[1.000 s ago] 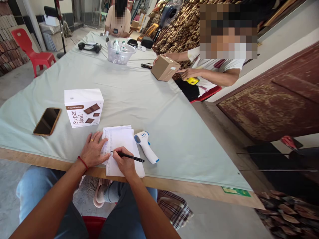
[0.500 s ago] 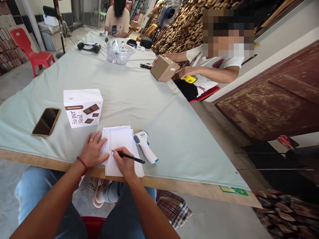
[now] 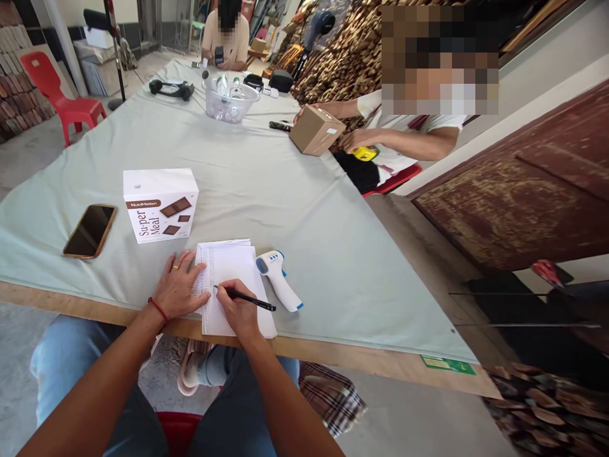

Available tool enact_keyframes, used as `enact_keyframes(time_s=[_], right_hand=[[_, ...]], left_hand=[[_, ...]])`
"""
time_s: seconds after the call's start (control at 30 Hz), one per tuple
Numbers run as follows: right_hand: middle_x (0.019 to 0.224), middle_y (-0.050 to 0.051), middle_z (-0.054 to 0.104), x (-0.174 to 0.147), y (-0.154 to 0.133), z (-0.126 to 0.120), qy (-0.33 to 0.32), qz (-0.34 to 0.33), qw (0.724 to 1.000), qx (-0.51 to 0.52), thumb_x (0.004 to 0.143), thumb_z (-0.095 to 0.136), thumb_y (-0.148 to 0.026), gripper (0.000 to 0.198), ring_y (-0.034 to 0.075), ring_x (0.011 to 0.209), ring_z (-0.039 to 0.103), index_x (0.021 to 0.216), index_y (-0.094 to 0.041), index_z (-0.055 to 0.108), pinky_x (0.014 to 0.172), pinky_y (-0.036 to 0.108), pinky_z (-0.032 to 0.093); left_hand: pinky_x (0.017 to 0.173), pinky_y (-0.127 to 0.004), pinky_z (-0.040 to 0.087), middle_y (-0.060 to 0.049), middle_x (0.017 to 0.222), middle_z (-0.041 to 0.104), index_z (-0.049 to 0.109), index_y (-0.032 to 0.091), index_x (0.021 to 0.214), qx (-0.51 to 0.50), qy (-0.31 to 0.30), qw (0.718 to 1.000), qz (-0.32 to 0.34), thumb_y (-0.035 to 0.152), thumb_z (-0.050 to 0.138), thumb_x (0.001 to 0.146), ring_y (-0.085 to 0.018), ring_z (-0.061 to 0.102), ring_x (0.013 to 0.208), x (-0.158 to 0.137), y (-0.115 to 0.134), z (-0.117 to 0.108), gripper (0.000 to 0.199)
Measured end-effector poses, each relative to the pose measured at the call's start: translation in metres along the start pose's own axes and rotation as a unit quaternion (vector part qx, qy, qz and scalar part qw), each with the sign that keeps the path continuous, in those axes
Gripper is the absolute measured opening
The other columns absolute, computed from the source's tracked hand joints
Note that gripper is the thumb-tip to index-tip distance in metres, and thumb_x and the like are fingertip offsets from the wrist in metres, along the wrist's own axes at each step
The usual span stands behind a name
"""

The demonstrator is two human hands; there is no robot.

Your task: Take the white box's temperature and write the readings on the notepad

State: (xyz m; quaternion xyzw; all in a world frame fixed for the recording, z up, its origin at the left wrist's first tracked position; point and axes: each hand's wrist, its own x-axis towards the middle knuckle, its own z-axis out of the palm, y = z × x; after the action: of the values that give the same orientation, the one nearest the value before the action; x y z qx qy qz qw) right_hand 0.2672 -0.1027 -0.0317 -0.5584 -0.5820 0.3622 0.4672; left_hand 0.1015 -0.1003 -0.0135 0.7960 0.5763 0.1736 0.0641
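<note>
My right hand [image 3: 239,309] is closed around a black pen [image 3: 252,299], its tip at the surface of a white sheet of paper [image 3: 236,263]. Small marks run down the sheet's left side. My left hand [image 3: 179,287] lies with fingers spread across the paper's left edge and the cloth. Just right of the sheet rests a white and blue infrared thermometer [image 3: 280,279]. Beyond my left hand stands a white "Su-per Meal" box [image 3: 161,204], and farther left lies a smartphone [image 3: 90,231].
A clear plastic basket [image 3: 231,105] holding bottles stands toward the far end of the cloth-covered table [image 3: 228,158]. At the right edge a person holds a cardboard box [image 3: 316,130] and a yellow tape measure [image 3: 366,153]. Another person [image 3: 226,38] sits at the far end.
The whole view has shifted very slightly. Both my hands keep their places on the paper, and the pen tip shows hardly any movement.
</note>
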Motion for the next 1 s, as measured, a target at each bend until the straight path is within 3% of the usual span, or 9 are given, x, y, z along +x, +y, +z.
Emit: enact_keyframes(time_s=[0.4, 0.63, 1.0], right_hand=[[0.058, -0.002, 0.06, -0.0002, -0.0003, -0.0013, -0.012, 0.003, 1.0, 0.01, 0.07, 0.055, -0.034, 0.014, 0.017, 0.058, 0.055, 0.062, -0.023, 0.057, 0.061, 0.03, 0.047], [0.059, -0.002, 0.061, -0.0003, 0.003, -0.0008, 0.03, 0.016, 0.999, 0.017, 0.069, 0.055, -0.035, 0.015, 0.016, 0.058, 0.055, 0.063, -0.022, 0.058, 0.062, 0.03, 0.047], [0.058, -0.002, 0.06, 0.0006, 0.0029, -0.0015, 0.008, 0.003, 1.0, 0.0, 0.07, 0.055, -0.036, 0.016, 0.016, 0.058, 0.054, 0.063, -0.022, 0.057, 0.063, 0.03, 0.046]], left_hand=[[0.116, -0.055, 0.022, -0.017, 0.145, 0.043, 0.056, 0.018, 0.124, 0.006, -0.008, 1.0, 0.002, 0.042, 0.065, 0.075, -0.034, 0.035, 0.138, 0.0002, -0.0001, -0.0006, 0.056], [0.116, -0.054, 0.021, -0.017, 0.145, 0.044, 0.056, 0.019, 0.124, -0.002, 0.002, 1.0, 0.002, 0.042, 0.066, 0.075, -0.033, 0.035, 0.138, -0.0002, -0.0013, 0.0014, 0.055], [0.115, -0.055, 0.021, -0.019, 0.144, 0.044, 0.057, 0.016, 0.124, -0.005, 0.001, 1.0, 0.008, 0.042, 0.066, 0.074, -0.035, 0.035, 0.137, 0.0002, -0.0018, 0.002, 0.057]])
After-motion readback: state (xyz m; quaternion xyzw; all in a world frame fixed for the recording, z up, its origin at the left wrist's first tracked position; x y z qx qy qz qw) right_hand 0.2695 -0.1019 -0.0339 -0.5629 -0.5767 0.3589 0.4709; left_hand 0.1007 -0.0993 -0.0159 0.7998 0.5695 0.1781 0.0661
